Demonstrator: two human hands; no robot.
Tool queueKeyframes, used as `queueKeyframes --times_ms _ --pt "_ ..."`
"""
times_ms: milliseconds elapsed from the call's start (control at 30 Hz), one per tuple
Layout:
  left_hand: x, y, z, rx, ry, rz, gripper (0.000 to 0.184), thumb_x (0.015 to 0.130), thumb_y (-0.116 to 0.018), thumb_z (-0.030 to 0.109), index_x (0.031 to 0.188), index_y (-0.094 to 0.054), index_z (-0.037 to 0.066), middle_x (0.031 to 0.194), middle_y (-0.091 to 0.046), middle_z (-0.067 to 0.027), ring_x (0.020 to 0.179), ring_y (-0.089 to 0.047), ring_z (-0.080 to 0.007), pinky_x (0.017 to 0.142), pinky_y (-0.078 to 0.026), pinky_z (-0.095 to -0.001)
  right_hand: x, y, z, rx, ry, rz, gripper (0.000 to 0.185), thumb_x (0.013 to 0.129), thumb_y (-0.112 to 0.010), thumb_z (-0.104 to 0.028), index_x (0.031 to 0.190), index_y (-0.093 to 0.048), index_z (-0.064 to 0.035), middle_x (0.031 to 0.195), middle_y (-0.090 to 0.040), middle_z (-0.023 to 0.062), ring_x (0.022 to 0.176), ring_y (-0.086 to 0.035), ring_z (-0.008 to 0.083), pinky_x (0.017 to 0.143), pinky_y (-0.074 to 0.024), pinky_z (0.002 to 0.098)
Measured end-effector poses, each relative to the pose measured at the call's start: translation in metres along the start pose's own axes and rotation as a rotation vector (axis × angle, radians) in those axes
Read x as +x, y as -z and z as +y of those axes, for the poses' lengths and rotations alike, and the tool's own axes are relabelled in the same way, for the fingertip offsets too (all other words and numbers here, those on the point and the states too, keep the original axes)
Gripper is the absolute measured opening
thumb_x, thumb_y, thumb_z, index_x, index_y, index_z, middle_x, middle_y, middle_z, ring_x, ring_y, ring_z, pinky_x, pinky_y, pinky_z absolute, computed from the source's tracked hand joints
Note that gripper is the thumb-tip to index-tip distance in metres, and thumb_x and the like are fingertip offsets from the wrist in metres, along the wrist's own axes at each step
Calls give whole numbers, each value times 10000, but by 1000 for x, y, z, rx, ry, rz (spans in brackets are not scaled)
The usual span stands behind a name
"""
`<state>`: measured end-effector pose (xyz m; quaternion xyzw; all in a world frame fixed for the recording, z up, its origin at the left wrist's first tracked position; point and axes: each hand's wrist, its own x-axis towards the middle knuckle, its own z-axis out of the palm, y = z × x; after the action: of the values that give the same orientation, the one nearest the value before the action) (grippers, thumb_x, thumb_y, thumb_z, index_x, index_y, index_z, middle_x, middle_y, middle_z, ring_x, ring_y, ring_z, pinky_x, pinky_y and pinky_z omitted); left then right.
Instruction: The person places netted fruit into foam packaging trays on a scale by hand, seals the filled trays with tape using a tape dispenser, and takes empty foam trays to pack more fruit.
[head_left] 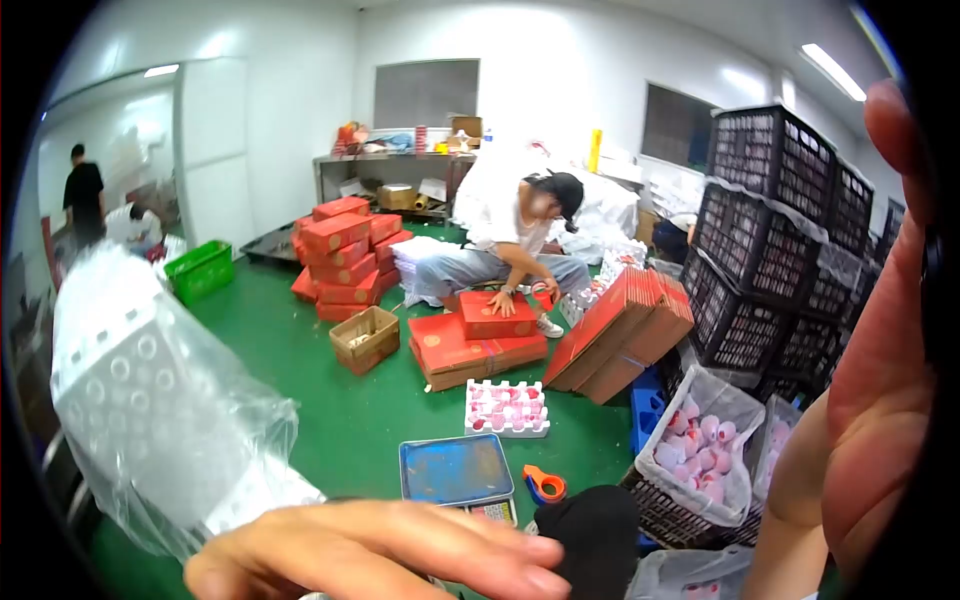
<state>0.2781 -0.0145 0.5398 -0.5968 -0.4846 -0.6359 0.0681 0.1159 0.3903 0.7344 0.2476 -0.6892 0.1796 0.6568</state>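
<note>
My left hand (370,550) is at the bottom centre, fingers stretched out, with nothing in it. Raised at the right edge, my right hand (885,340) is large and close to the camera, partly cut off by the dark border; its fingers are mostly hidden. Beyond my left hand lies a scale with a blue platform (455,470). An orange tape dispenser (544,484) rests on the green floor right of the scale. Behind the scale, a white foam tray (507,430) holds pink-wrapped round items. To my right, a lined black crate (655,498) holds more wrapped items.
A seated person (530,225) has a hand on a red box (497,315). Red cartons (345,235) are stacked behind. Flattened cartons (625,330) lean nearby. Black crates (765,240) tower at right. Plastic-wrapped foam (160,390) stands at left, a green basket (200,270) beyond.
</note>
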Motion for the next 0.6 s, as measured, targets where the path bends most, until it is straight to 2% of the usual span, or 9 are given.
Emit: queueKeyframes --times_ms 67,133,200,300,433,600 --pt "2 12 -13 141 -226 -132 505 1006 -485 442 1230 -600 4 1228 -594 -299 1152 -571 -449 1034 -413 -555 -9 -3 11 -5 -55 -30 295 950 -521 -262 1162 -519 -57 1182 -589 222 982 -615 290 861 -501 387" --pt "33 2 10 273 -330 -175 435 992 -525 375 1202 -614 5 1183 -618 -274 1117 -592 -420 1011 -436 -524 -14 -13 26 2 -117 -82 290 949 -521 -261 1157 -521 -58 1179 -590 223 980 -615 292 860 -501 388" --pt "48 -9 29 346 -345 -177 366 979 -565 308 1174 -629 5 1138 -642 -248 1082 -613 -392 987 -459 -494 -25 -22 32 4 -150 -116 285 949 -521 -259 1152 -524 -59 1176 -591 223 978 -615 293 860 -501 390" --pt "32 -4 23 352 -313 -223 362 976 -565 298 1182 -621 6 1126 -637 -235 1065 -608 -376 967 -458 -480 -47 -24 25 -20 -149 -62 278 949 -522 -258 1144 -528 -60 1171 -592 224 975 -615 294 859 -501 391" --pt "14 -7 32 386 -237 -137 358 972 -565 286 1193 -611 8 1110 -630 -217 1043 -601 -355 941 -458 -462 -63 -33 22 12 -205 -76 269 949 -522 -256 1134 -533 -62 1166 -593 224 972 -615 297 858 -501 394" --pt "-26 -26 32 409 -309 -25 355 967 -565 270 1207 -597 10 1090 -621 -195 1015 -592 -328 908 -456 -440 -88 -34 21 11 -122 -70 257 948 -523 -253 1122 -540 -64 1158 -596 225 967 -615 299 857 -501 397"
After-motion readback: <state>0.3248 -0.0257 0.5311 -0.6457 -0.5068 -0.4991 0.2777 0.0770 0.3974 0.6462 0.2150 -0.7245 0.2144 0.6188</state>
